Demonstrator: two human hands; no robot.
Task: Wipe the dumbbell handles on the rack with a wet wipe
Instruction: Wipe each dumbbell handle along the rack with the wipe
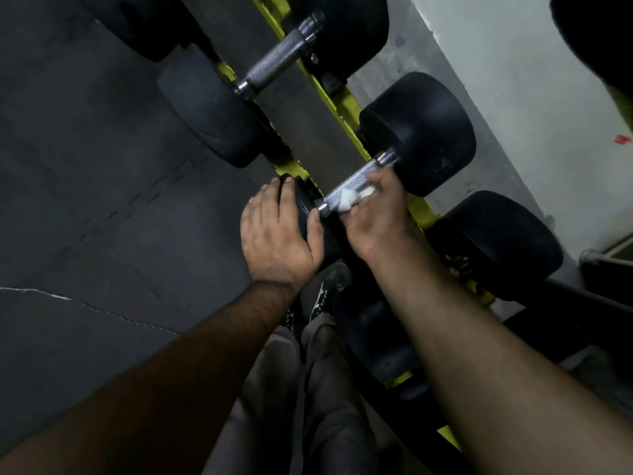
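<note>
Dumbbells [416,133] side by side on rack [337,97], left hand [277,234] on near head, right hand [376,214] on handle [352,185]

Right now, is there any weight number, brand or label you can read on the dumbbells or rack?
None readable.
Dumbbell under the right hand: no marking shows on its heads.
Red tag on the floor by the wall: too small and blurred to read.
</note>
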